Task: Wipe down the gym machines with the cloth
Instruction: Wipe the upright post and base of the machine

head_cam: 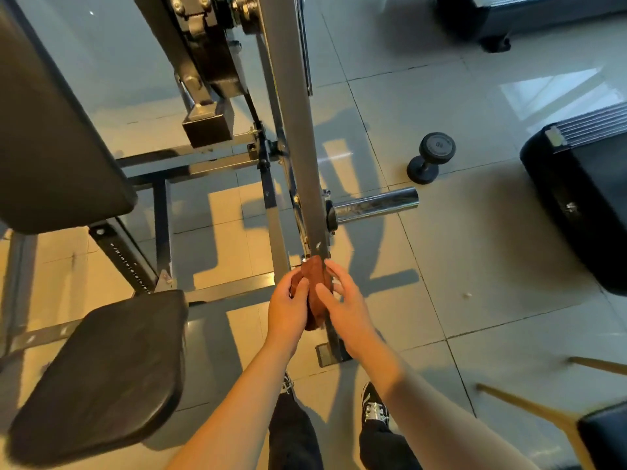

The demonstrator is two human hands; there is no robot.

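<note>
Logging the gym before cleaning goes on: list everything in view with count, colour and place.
cloth: one, brown, against the lower end of the bar
bar: one, grey, top centre down to the cloth
peg: one, chrome, sticking out right of the bar
dumbbell: one, black, on the floor right of the bar
back pad: one, black, upper left
seat pad: one, black, lower left
near machine: one, black, right edge
far machine: one, black, top right
wooden legs: two, tan, lower right
floor: pale tiles
shoes: two, black and white, bottom centre
left hand: grips the cloth
right hand: touches the cloth
</note>
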